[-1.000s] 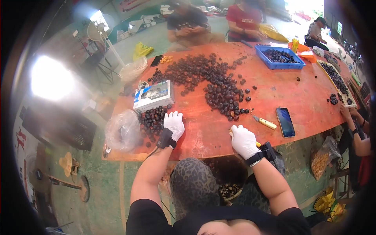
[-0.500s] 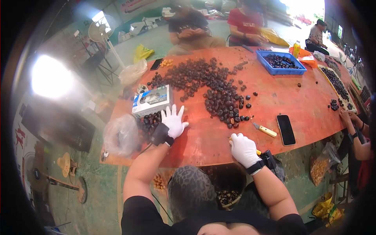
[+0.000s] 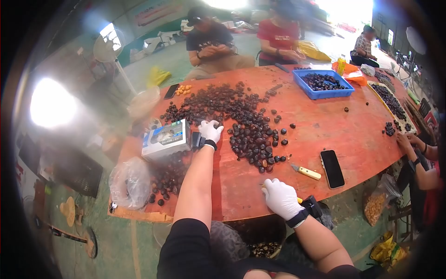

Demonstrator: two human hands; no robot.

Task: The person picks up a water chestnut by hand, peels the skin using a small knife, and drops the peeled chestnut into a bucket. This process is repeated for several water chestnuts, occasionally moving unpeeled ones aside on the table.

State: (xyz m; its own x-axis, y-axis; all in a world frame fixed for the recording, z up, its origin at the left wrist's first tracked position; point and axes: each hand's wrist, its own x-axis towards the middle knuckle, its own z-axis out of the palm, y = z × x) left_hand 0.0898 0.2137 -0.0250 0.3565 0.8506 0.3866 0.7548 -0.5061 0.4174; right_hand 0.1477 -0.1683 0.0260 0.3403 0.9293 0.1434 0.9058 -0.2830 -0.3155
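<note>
My left hand (image 3: 210,131), in a white glove, reaches to the near edge of a spread of dark brown chestnuts (image 3: 251,135). Its fingers are curled down at the nuts, and what they close on is too small to make out. Just left of that wrist stands a white and blue box (image 3: 166,140). My right hand (image 3: 281,199), also gloved, is closed around a slim yellow-handled tool (image 3: 299,200) near the table's front edge; most of the tool is hidden in the fist. Beyond it lies a knife with a cream handle (image 3: 308,173).
A black phone (image 3: 331,169) lies right of the knife. A blue crate (image 3: 323,93) of dark nuts sits at the back. More nuts (image 3: 162,183) and a clear plastic bag (image 3: 130,181) are at left. Co-workers sit across the table, and a person's hands (image 3: 407,139) work at right.
My left hand has moved from flat, spread fingers beside the box forward to the chestnuts, its fingers now curled. My right hand keeps its grip on the tool. The head view has shifted.
</note>
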